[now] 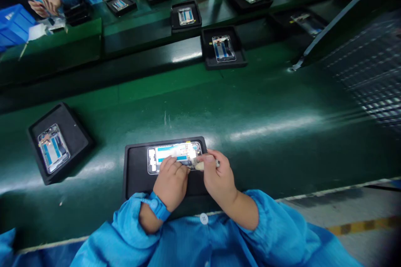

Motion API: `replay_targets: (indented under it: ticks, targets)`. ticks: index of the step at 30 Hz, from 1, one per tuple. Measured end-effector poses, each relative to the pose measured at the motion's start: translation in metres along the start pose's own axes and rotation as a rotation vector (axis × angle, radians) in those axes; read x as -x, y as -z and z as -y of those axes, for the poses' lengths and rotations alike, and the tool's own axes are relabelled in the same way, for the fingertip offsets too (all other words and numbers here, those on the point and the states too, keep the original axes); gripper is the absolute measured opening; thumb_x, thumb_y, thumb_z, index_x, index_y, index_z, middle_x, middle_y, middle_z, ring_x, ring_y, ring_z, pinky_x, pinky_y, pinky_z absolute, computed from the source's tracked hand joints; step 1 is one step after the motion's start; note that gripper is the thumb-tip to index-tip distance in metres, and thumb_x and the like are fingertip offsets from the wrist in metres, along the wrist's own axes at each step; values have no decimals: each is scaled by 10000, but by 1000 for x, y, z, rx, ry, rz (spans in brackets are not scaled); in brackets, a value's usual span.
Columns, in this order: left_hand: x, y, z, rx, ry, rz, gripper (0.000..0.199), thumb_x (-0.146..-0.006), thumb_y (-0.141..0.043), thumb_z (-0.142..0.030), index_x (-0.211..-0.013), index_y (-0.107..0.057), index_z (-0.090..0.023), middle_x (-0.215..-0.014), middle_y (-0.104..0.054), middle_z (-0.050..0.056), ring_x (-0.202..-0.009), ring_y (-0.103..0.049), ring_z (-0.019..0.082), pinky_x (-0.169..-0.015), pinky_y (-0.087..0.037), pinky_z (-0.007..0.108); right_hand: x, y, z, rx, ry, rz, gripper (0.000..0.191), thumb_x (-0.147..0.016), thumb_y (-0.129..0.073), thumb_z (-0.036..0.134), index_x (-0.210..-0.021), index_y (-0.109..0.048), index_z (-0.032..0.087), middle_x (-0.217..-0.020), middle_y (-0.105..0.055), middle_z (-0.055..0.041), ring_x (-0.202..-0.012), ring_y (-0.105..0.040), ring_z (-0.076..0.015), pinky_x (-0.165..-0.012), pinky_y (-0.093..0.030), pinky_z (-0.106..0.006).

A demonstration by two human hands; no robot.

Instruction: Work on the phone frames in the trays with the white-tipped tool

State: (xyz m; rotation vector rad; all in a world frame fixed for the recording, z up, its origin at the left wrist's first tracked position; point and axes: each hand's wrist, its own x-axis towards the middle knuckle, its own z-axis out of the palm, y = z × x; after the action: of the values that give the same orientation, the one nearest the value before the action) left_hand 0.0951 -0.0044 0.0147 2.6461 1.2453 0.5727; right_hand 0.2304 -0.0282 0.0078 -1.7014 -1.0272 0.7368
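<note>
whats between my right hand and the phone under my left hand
A pale tool, held in the right hand, points at the phone in the head view; whether it touches is unclear.

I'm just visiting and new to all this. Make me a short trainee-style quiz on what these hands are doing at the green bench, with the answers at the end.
1. True or false: a blue wristband is worn on the arm of the left hand.
2. What does the right hand hold?
a) a red bin
b) a small pale tool
c) a blue bin
3. Fill in: the phone-like device by the left hand lies in a black ____.

Key: 1. True. 2. b. 3. Tray.
</note>
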Motion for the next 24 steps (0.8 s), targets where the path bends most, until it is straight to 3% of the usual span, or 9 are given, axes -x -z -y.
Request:
replay_targets:
  ticks: [13,24]
  targets:
    - [-1,1,-1,-2,9,-16,155,-807,-444,-162,-764,-593,-167,-746,-613,42,-873,-532,217,-842,-442,438,-1,-2,0,-29,-22,-7,228,-821,-423,375,-950,-474,194,-797,-650,-60,-747,-609,-186,-711,-468,-339]
    - [-1,0,-1,19,5,-43,117,-792,-473,-149,-761,-586,-151,-736,-609,45,-861,-530,215,-847,-434,426,-1,-2,-4,-15,52,-50,225,-827,-420,369,-947,-473,187,-750,-655,-49,-685,-618,-177,-632,-491,-320]
